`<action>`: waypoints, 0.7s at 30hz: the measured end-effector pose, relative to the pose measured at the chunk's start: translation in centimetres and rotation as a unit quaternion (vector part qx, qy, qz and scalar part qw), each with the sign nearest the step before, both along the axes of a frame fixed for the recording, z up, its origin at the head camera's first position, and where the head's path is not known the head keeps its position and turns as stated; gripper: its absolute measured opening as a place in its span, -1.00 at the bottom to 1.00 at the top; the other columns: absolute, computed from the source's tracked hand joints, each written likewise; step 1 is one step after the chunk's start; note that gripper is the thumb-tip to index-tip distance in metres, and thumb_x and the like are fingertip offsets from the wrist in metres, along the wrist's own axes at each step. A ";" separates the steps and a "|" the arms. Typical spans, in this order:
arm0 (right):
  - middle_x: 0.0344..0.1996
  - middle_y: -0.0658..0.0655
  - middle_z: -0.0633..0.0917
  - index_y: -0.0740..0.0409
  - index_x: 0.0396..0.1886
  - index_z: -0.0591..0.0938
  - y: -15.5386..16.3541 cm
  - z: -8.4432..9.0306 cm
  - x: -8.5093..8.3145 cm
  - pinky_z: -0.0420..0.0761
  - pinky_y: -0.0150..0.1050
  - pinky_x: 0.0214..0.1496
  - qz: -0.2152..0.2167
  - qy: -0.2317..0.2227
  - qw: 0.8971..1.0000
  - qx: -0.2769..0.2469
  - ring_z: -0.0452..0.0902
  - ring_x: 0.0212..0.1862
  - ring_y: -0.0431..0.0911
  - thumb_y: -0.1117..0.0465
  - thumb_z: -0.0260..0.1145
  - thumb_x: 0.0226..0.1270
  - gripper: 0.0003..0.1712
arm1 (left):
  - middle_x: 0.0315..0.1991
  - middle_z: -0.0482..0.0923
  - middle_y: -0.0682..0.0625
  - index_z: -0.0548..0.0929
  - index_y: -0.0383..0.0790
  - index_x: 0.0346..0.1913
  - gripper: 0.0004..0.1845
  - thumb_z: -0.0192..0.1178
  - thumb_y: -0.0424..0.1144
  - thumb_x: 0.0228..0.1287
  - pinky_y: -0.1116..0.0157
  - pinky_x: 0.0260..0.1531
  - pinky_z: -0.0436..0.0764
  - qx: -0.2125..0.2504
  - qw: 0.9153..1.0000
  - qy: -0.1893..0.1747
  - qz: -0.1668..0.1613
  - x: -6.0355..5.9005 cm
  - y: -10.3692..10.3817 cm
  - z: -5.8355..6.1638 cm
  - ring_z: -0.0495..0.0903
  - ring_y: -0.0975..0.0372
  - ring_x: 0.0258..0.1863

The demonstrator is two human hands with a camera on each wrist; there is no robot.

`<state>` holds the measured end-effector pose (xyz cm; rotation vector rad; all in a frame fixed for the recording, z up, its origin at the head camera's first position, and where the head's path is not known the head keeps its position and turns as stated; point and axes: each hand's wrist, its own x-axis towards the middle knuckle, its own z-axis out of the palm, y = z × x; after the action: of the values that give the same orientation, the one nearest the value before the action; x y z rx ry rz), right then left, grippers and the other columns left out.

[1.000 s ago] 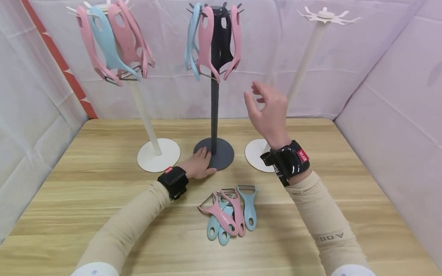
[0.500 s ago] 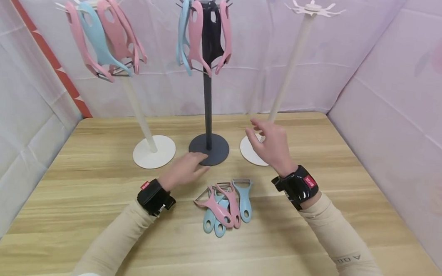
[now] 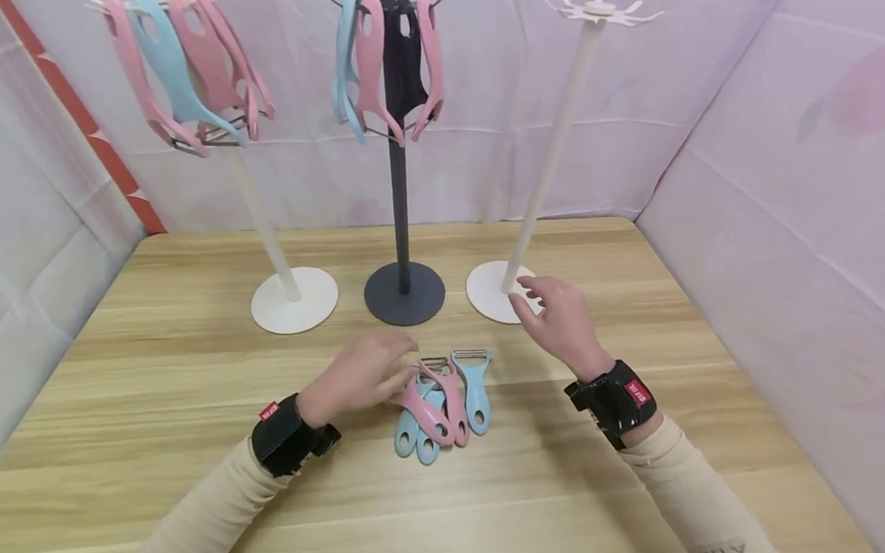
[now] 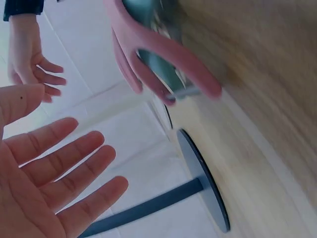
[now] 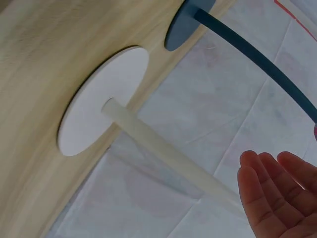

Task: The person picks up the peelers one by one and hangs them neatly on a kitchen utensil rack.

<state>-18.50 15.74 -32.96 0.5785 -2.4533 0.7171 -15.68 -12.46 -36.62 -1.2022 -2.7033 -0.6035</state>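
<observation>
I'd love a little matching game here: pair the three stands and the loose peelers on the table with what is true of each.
Things:
1. Left white stand
2. Dark stand
3. Right white stand
4. Loose peelers

States:
A. Hooks bare at the top
B. Lying in a pile on the table, by the left hand
C. Mostly pink peelers hanging, one blue
D. Hung peelers, between the two white stands

Pairs: 1-C, 2-D, 3-A, 4-B
</observation>
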 end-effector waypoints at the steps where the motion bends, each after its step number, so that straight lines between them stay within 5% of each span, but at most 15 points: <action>1: -0.34 0.31 0.67 0.39 -0.22 0.64 0.1 -0.1 0.0 0.57 -0.11 -0.41 -0.004 -0.009 1.000 0.006 0.62 -0.38 0.07 0.27 0.28 0.12 -0.72 | -0.14 0.57 -0.09 0.58 -0.31 -0.08 -0.73 0.13 -0.23 0.22 0.21 -0.11 0.51 -0.003 1.000 0.008 -0.010 0.2 0.1 0.0 0.54 0.12 -0.13; 11: -0.18 0.46 0.59 0.54 -0.12 0.55 2.2 -1.6 -1.9 0.46 0.07 -0.04 -0.017 -0.134 0.985 0.110 0.51 -0.09 0.26 0.22 0.24 0.19 -0.58 | -0.13 0.53 -0.10 0.63 -0.32 -0.14 -0.76 0.16 -0.44 0.09 0.30 -0.06 0.49 -0.022 0.994 0.036 -0.100 1.3 0.4 -0.9 0.50 0.15 -0.10; 16: -0.04 0.55 0.48 0.62 0.03 0.41 3.0 -3.4 -4.2 0.40 0.08 0.06 -0.030 -0.234 0.956 0.177 0.42 0.01 0.32 0.12 0.18 0.25 -0.40 | -0.08 0.53 -0.07 0.63 -0.28 -0.11 -0.78 0.11 -0.41 0.18 0.30 0.03 0.43 -0.050 0.992 0.019 -0.114 1.8 0.5 -1.2 0.46 0.17 -0.01; 21: 0.19 0.64 0.14 0.71 0.19 0.11 2.9 -5.3 -6.4 0.15 0.10 0.26 -0.036 -0.317 0.920 0.225 0.05 0.26 0.36 -0.06 0.12 0.28 -0.09 | -0.08 0.55 -0.05 0.64 -0.23 -0.16 -0.76 0.11 -0.45 0.09 0.29 0.08 0.40 -0.079 0.987 0.037 -0.132 2.0 0.5 -1.6 0.45 0.17 0.02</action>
<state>-24.86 18.62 -38.24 0.4586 -3.2707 0.3269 -13.66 -11.95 -38.21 -1.6067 -2.5906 -0.3671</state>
